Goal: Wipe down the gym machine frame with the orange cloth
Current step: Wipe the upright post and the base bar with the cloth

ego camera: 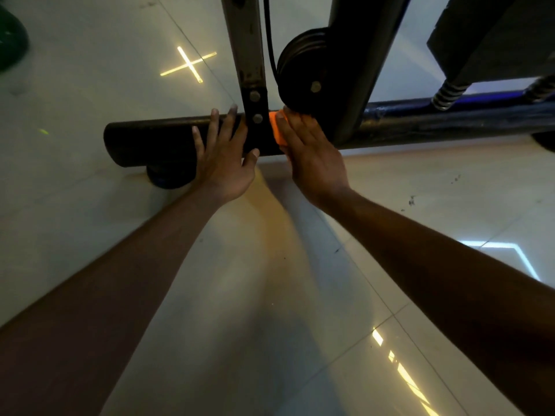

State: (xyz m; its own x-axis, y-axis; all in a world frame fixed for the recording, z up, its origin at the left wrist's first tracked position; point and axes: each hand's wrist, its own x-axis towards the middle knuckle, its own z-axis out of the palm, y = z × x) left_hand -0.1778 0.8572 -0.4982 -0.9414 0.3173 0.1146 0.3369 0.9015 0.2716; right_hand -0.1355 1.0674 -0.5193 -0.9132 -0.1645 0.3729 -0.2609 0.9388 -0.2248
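Glossy pale floor tiles (270, 295) fill most of the view, shiny enough to bounce back a yellow cross of light (189, 64) and some scuff marks off to the right. Down low sits the gym machine frame (156, 142), a fat round black base tube lying across the floor with a worn grey upright (244, 43) bolted onto it and a black grooved pulley wheel (303, 70) just beside that. The orange cloth (276, 130) is a small bright wad squashed against the tube right under the pulley, mostly covered by the right hand (309, 151), whose fingers lie flat and straight pressing it down. The left hand (223, 157) rests on the tube with fingers spread, gripping nothing. A coiled metal spring (447, 94) and dark panel at top right are cut off, hard to make out.
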